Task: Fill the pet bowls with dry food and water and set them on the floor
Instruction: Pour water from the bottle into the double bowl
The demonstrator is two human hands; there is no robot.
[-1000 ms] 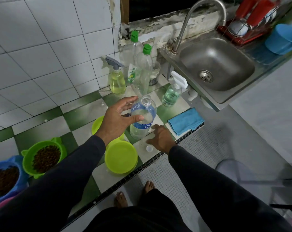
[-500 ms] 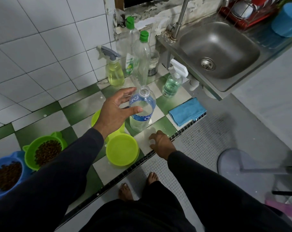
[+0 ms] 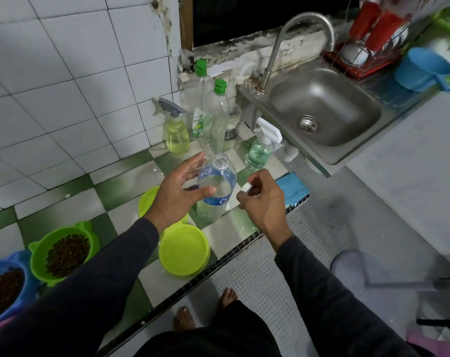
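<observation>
clear plastic water bottle (image 3: 216,188), uncapped, stands upright on the checked tile counter (image 3: 64,194) between my 2 hands, just behind 2 empty lime bowls (image 3: 184,249). my left hand (image 3: 178,193) is spread wide, thumb touching the bottle's side. my right hand (image 3: 264,199) pinches the white cap (image 3: 246,187) just beside the bottle. 2 kibble-filled bowls (image 3: 64,252) sit far left.
</observation>
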